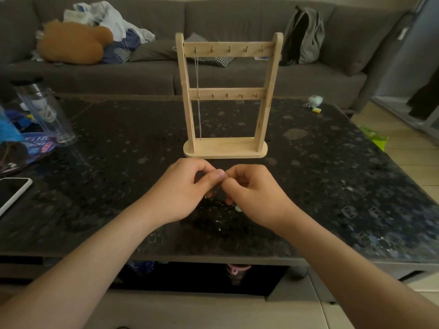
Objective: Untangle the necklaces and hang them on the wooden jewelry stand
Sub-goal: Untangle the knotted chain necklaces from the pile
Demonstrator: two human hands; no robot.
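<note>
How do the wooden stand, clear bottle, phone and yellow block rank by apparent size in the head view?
1. wooden stand
2. clear bottle
3. phone, cut off by the frame, so bottle versus phone is unsure
4. yellow block

I see matt pale wood stand (226,148), thin metal chain (199,110), glossy speckled stone-look table (332,162), clear plastic bottle (47,112), grey cloth sofa (237,17).

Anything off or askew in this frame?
Nothing broken or spilled. The stand sits upright on the table, and one chain hangs straight from its top-left hook. The left hand and right hand pinch the tangle in front. Only mess: clothes heaped on the sofa.
</note>
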